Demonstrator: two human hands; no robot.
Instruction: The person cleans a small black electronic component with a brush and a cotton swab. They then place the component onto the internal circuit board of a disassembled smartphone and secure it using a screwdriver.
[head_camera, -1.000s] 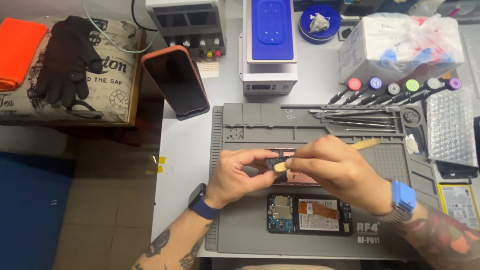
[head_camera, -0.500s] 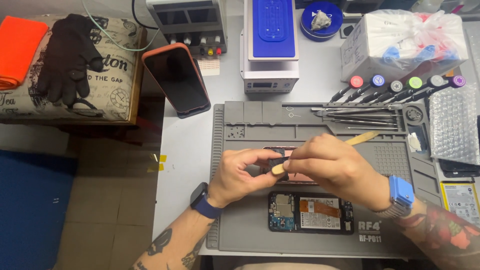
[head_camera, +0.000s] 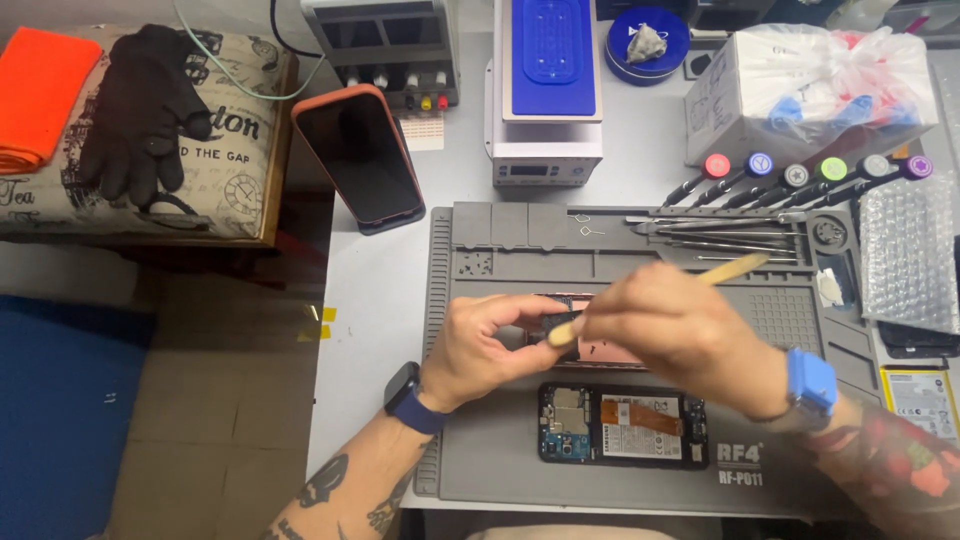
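My left hand (head_camera: 490, 345) grips the left end of a flat pinkish-copper phone panel (head_camera: 605, 350) held just above a grey repair mat (head_camera: 480, 450). My right hand (head_camera: 680, 335) holds a thin wooden stick (head_camera: 730, 268) like a pen; its pale tip (head_camera: 560, 335) rests on the panel's dark left end, close to my left fingers. Most of the panel is hidden under my hands. An opened phone body (head_camera: 625, 425) with bare circuit boards and an orange flex cable lies on the mat below my hands.
A row of screwdrivers with coloured caps (head_camera: 800, 180) and metal tweezers (head_camera: 715, 235) lie at the mat's top right. A phone in an orange case (head_camera: 360, 155) leans at upper left. A blue-topped heating machine (head_camera: 548, 90) stands behind. Bubble wrap (head_camera: 905, 255) lies right.
Both hands stay on the panel. The stick's tip has shifted slightly along the panel's left end, and the view has drifted a little.
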